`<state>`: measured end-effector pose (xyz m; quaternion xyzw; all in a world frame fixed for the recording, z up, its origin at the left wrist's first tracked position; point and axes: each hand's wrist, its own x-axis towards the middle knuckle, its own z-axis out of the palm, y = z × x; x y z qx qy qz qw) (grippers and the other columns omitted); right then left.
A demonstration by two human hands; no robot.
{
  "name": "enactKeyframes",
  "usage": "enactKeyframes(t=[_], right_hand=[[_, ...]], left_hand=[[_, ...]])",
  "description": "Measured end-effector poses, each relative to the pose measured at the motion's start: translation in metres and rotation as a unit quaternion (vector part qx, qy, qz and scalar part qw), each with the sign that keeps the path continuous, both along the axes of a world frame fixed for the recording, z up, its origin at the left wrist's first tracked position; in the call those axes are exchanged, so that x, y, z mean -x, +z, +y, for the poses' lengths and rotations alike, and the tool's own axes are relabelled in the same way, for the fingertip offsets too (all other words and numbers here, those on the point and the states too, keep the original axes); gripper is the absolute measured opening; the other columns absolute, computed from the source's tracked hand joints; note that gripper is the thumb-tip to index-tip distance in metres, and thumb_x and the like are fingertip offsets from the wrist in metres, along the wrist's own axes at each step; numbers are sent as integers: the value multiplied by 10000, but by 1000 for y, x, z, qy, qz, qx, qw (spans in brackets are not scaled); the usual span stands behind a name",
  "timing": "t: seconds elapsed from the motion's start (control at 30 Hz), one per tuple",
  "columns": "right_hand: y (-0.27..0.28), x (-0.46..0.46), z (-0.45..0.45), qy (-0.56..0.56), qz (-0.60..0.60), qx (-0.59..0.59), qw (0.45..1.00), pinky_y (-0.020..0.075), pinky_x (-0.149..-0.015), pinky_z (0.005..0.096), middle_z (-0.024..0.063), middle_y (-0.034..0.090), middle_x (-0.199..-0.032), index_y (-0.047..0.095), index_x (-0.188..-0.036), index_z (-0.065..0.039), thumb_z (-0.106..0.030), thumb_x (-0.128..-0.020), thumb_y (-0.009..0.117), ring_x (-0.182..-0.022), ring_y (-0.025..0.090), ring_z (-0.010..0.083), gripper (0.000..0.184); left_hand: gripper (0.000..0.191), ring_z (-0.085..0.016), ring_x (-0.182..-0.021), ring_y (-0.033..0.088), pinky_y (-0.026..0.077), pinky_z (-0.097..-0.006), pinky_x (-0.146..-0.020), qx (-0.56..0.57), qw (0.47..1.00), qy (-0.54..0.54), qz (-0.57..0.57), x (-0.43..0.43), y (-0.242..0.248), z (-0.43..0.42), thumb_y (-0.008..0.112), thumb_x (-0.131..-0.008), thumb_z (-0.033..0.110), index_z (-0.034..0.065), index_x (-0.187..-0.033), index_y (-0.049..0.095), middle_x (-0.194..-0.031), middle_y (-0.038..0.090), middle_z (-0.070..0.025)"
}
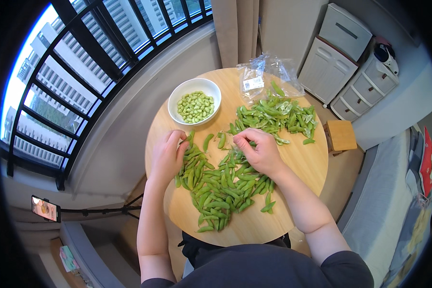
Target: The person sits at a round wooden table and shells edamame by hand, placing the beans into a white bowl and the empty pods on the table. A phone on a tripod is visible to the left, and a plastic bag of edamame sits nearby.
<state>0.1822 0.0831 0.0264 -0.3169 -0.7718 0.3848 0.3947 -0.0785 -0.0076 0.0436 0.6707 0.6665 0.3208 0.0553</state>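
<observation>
A large heap of whole green soybean pods (216,190) spreads over the round wooden table (306,169) before me. My left hand (168,153) is at the heap's left edge, fingers curled, with a pod (191,136) right at its fingertips; whether they grip it is unclear. Over the upper right of the heap, my right hand (261,149) has thumb and forefinger brought together; anything between them is too small to make out. Beyond my left hand stands a white bowl (173,109) of shelled green beans (195,107). Opened, emptied-looking pods (273,115) are piled beyond my right hand.
A clear plastic bag (284,79) with a printed label lies at the table's far edge. Left of the table, a phone (45,208) is mounted on a tripod (104,211). A wooden stool (341,135) and a grey sofa (376,190) stand to the right.
</observation>
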Motion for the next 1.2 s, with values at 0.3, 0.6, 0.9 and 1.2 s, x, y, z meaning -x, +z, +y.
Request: enactKeyframes(t=[0.3, 0.6, 0.9, 1.2], right_hand=[[-2, 5, -6, 44, 157, 142, 976, 509, -751, 278, 67, 696, -943, 712, -1009, 11, -180, -974, 718, -829, 637, 131, 194], [-2, -2, -2, 64, 107, 228, 966, 516, -813, 255, 43, 721, -951, 749, -1031, 15, -48, -921, 745, -880, 649, 100, 126], [-7, -4, 1, 68, 133, 260, 954, 488, -755, 242, 23, 736, -856, 765, -947, 4, -5, -864, 769, -807, 620, 70, 83], [-4, -1, -1, 8, 54, 157, 986, 505, -733, 268, 51, 725, -838, 754, -941, -6, -1, -862, 759, -793, 652, 126, 79]], left_hand=[[266, -302, -829, 666, 540, -393, -721, -232, 971, -37, 39, -82, 2, 11, 814, -791, 46, 34, -1035, 707, -945, 691, -103], [253, -276, -837, 664, 535, -372, -720, -249, 968, -13, 27, -82, -12, 11, 836, -761, 42, 29, -1002, 760, -917, 701, -80], [239, -260, -772, 693, 549, -339, -679, -181, 979, -22, -96, -89, -21, 6, 835, -779, 27, 10, -1009, 770, -875, 719, -115], [252, -244, -786, 687, 538, -312, -683, -102, 977, -15, -186, -88, -22, 8, 806, -820, 15, -17, -1062, 742, -896, 691, -126]])
